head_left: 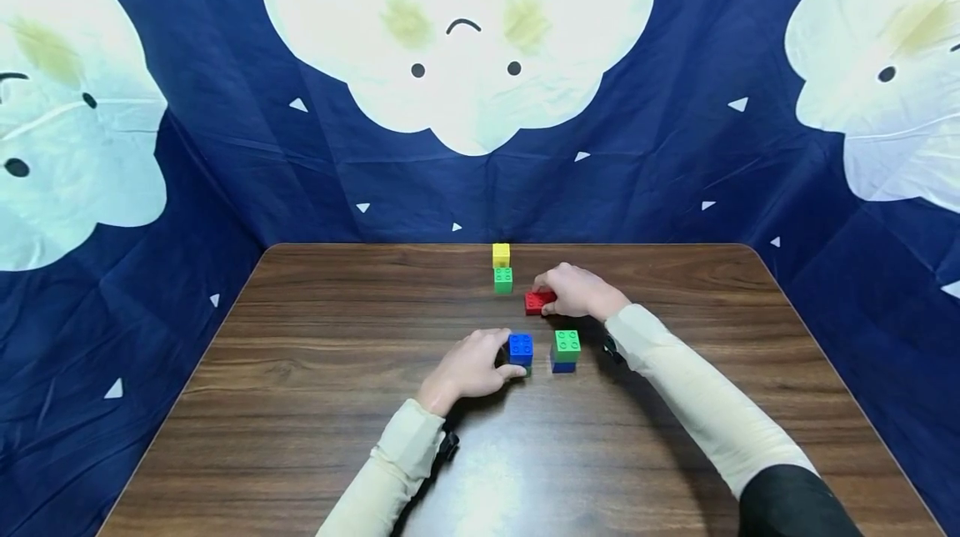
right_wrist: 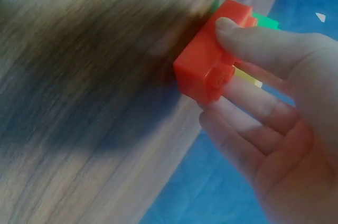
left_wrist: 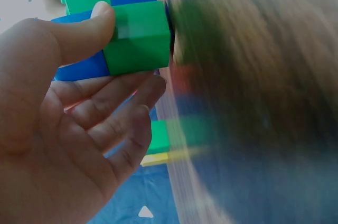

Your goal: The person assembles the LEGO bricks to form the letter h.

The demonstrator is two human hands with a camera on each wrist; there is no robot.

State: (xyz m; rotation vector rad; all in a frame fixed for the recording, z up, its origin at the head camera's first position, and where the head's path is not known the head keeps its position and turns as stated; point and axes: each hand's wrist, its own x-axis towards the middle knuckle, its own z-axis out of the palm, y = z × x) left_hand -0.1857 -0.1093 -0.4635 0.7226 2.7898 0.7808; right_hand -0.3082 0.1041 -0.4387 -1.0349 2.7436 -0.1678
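My left hand (head_left: pixel 472 365) holds a two-block stack, a blue block (head_left: pixel 521 348) on top of a green block (left_wrist: pixel 141 42). In the left wrist view the thumb lies on the near side, with the fingers behind. Farther back, my right hand (head_left: pixel 579 292) pinches a red brick (head_left: pixel 536 303) lengthwise between thumb and fingers. The red brick's studs (right_wrist: pixel 217 76) face the palm in the right wrist view. Just right of the left hand's stack stands another, a green block (head_left: pixel 567 342) over a blue block (head_left: pixel 563 367).
Toward the table's back edge, a green block (head_left: pixel 503 280) stands in front of a yellow block (head_left: pixel 501 255). The brown wood-grain table (head_left: pixel 337 370) has a dark blue cloth (head_left: pixel 480 195) with white clouds behind and beside it.
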